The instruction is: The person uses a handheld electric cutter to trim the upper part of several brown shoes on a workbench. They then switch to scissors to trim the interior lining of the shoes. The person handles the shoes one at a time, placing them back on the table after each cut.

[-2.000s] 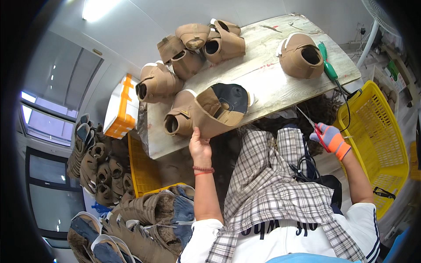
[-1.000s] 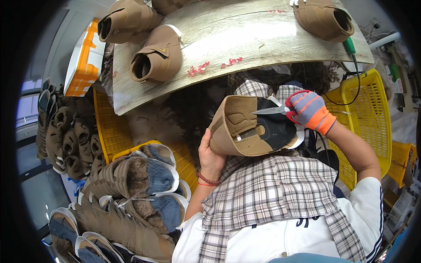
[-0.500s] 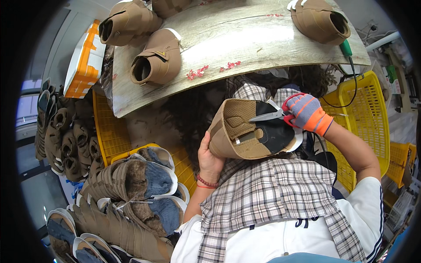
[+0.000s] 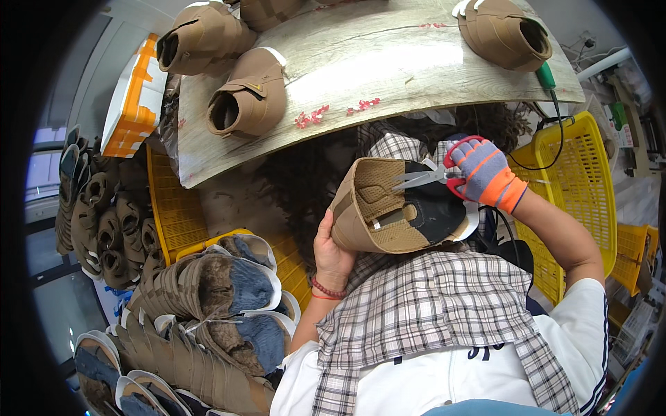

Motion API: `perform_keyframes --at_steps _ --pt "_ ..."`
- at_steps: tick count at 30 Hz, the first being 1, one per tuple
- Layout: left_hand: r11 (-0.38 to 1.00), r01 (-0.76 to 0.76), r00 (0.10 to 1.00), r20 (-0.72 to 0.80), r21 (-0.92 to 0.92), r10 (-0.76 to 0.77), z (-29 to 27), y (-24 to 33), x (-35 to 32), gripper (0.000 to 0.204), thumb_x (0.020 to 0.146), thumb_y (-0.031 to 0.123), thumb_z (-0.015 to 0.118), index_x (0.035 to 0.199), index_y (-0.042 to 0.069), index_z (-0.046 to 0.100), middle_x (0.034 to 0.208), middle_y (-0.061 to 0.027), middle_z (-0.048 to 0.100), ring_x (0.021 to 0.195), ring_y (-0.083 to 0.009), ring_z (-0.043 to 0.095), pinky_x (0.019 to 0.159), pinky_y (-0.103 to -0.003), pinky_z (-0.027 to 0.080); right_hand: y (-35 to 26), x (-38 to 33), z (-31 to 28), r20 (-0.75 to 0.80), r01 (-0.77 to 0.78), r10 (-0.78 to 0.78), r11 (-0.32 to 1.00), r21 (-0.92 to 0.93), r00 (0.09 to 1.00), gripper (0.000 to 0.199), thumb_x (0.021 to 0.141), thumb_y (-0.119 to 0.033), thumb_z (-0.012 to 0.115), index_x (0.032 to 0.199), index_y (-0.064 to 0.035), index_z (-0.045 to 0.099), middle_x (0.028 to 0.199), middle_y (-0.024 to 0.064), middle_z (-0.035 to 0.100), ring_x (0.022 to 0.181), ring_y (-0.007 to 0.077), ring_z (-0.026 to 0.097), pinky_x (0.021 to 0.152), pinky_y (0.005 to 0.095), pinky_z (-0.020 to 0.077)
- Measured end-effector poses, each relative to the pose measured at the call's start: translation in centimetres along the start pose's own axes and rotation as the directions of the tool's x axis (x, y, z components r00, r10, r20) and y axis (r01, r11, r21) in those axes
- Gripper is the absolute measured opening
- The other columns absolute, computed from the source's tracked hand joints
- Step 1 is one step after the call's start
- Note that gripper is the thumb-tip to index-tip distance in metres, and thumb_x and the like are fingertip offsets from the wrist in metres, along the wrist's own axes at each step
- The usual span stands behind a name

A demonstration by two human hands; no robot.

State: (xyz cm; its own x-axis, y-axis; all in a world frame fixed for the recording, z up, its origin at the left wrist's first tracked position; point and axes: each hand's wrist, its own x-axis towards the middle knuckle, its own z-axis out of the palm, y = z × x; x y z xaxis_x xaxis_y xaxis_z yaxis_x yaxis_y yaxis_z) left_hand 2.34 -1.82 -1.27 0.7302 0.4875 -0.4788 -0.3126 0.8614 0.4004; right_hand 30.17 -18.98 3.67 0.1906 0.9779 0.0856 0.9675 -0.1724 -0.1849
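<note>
My left hand (image 4: 334, 254), bare with a red bead bracelet, grips the near left side of a brown shoe upper (image 4: 361, 225) above my lap. The upper's inside faces up, showing tan mesh and a black lining patch with a white edge. In a grey and orange striped glove, my right hand (image 4: 488, 176) is closed on the red handles of a pair of scissors (image 4: 424, 177). The scissor blades point left over the inside of the upper, slightly parted. I cannot tell whether they touch the lining.
Ahead stands a wood-grain table (image 4: 374, 76) carrying brown shoe uppers (image 4: 253, 97) and a green-handled tool (image 4: 546, 75) with a cord. Stacked fur-lined uppers (image 4: 229, 288) lie at left by a yellow crate (image 4: 177, 208). Another yellow basket (image 4: 590, 166) is at right.
The scissor blades have parted a little and their tips have shifted slightly upward. My right hand has moved slightly with the handles; the left hand and the upper stay nearly still.
</note>
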Motion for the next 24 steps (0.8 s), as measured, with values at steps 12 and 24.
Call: perform_keyframes --at_steps 12,24 --pt "1.000 0.010 0.999 0.036 -0.027 -0.009 -0.7 0.0 0.0 0.045 0.100 0.032 0.043 0.130 -0.001 0.050 0.130 -0.0136 0.055 0.124 -0.0258 0.048 0.110 -0.040 0.033 0.9 -0.4 0.4 0.035 0.009 -0.012 0.998 0.068 0.999 0.031 0.065 -0.027 0.075 0.090 -0.0129 0.063 0.086 0.0082 0.062 0.084 0.0282 0.060 0.075 0.0384 0.0471" --pt "1.000 -0.003 0.999 0.040 -0.003 0.003 -0.6 0.0 -0.2 0.041 0.100 0.029 0.044 0.129 0.001 0.052 0.128 -0.0118 0.057 0.120 -0.0248 0.050 0.108 -0.040 0.035 0.3 -0.6 1.2 0.051 0.103 -0.103 0.995 -0.003 0.993 0.030 0.067 -0.030 0.075 0.088 -0.0133 0.062 0.088 0.0068 0.062 0.081 0.0270 0.060 0.073 0.0374 0.0468"
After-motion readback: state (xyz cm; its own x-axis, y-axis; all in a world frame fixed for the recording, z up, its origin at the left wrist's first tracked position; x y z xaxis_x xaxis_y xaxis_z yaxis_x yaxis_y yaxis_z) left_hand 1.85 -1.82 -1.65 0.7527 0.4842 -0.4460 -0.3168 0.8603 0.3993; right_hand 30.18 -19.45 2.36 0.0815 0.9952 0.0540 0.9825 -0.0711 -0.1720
